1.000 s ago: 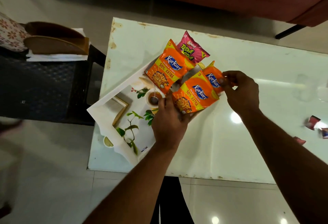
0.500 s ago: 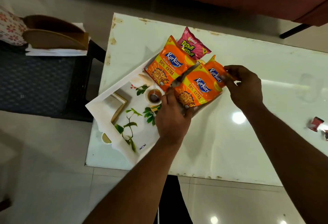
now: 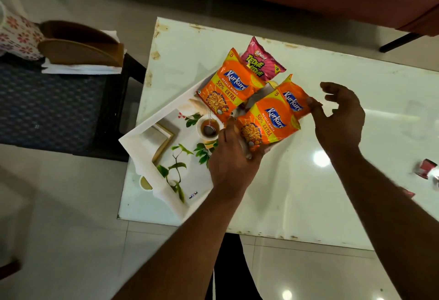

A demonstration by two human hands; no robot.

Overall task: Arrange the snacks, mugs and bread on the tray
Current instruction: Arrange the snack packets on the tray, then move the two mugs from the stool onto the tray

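A white tray (image 3: pixel 140 150) printed with green leaves, a tea cup and a picture frame sits askew on the white desk (image 3: pixel 297 181), its left corner reaching past the desk's left edge, in the centre-left of the frame. Four snack packets are gathered at the tray's upper right end. An orange Kurkure packet (image 3: pixel 231 88) lies furthest left, and a pink Bingo packet (image 3: pixel 262 62) lies above it, partly tucked under its top edge. Lower and to the right, a second orange Kurkure packet (image 3: pixel 267 122) overlaps a third orange packet (image 3: pixel 293 100), of which only the upper right part shows.

The left hand (image 3: pixel 234 157) comes up from the bottom of the frame, and its fingers are closed on the lower left corner of the second orange Kurkure packet, thumb along the packet's left edge. The right hand (image 3: pixel 338 119) sits at the centre right, its thumb tip touching the right edge of the third orange packet while the other fingers are spread and curled loosely above it, gripping nothing.

No mugs or bread show on the tray. A small red and white wrapper (image 3: pixel 426 169) lies on the desk at the far right edge. In the upper left of the frame a wooden holder (image 3: pixel 78 47) rests on white paper on a dark chair (image 3: pixel 50 109), beside a floral-patterned mug (image 3: pixel 17 36).
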